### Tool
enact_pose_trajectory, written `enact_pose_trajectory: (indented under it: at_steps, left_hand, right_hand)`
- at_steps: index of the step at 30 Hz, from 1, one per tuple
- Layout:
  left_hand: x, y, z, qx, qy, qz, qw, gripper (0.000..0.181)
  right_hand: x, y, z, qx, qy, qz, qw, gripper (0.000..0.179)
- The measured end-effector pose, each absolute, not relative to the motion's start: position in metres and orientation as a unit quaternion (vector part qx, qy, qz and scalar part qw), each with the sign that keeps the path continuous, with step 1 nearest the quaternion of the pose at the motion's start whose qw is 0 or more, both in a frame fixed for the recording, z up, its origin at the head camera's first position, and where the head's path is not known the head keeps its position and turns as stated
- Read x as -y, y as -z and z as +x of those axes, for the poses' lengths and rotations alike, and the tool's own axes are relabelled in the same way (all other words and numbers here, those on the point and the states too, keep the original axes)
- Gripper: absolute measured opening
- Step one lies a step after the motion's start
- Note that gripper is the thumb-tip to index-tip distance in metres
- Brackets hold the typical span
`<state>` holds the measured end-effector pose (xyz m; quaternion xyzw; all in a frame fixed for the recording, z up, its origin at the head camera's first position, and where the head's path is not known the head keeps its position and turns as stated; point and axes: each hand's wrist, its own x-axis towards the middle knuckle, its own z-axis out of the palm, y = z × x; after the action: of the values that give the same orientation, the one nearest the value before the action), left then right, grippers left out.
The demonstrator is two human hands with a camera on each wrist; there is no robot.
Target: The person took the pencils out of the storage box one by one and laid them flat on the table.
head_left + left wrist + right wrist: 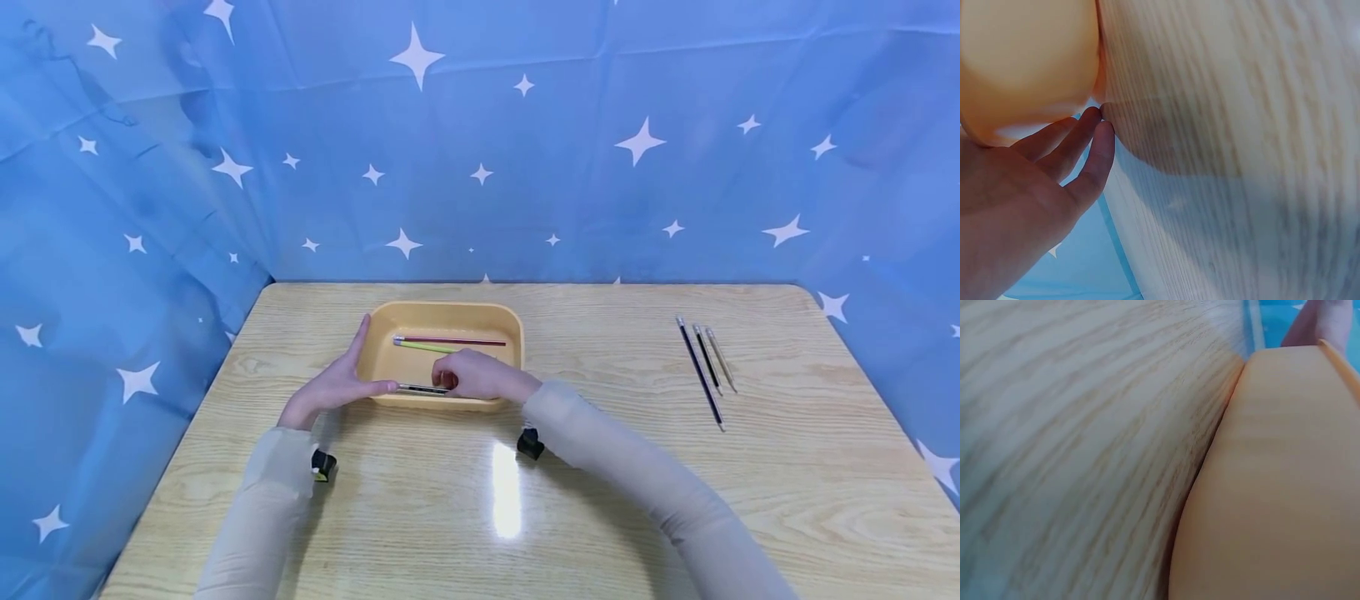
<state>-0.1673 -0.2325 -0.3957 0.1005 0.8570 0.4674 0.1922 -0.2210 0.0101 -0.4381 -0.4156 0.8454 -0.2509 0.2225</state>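
Observation:
A shallow peach-yellow plastic tray stands on the wooden table, its outer wall filling much of both wrist views. My left hand rests against the tray's left end, thumb along the front rim and fingers spread along the side. Inside the tray my right hand has its fingers curled down onto a dark pencil by the front wall; its fingertips are partly hidden. Farther back in the tray lie a red pencil and a yellow-green pencil, whose right part is behind the right hand.
On the right of the table lie a long dark pencil, a shorter black pencil and a pale pencil, roughly side by side. A blue curtain with white stars hangs behind and beside the table.

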Motion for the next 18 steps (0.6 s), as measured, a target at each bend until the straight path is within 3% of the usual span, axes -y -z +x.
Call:
enact_pose_trajectory:
  at_steps: [14,18]
  left_hand:
    - [0.246,0.432,-0.181,-0.861,-0.464,0.099,0.182,0.117]
    - [0.240,0.418,-0.176,-0.858,-0.468,0.098,0.187,0.115]
  right_hand:
    - [-0.009,0.439,-0.221,-0.874,0.271,-0.348,0.202,0.013]
    - [-0.010,0.441,-0.222,-0.881,0.274,-0.333,0.193,0.013]
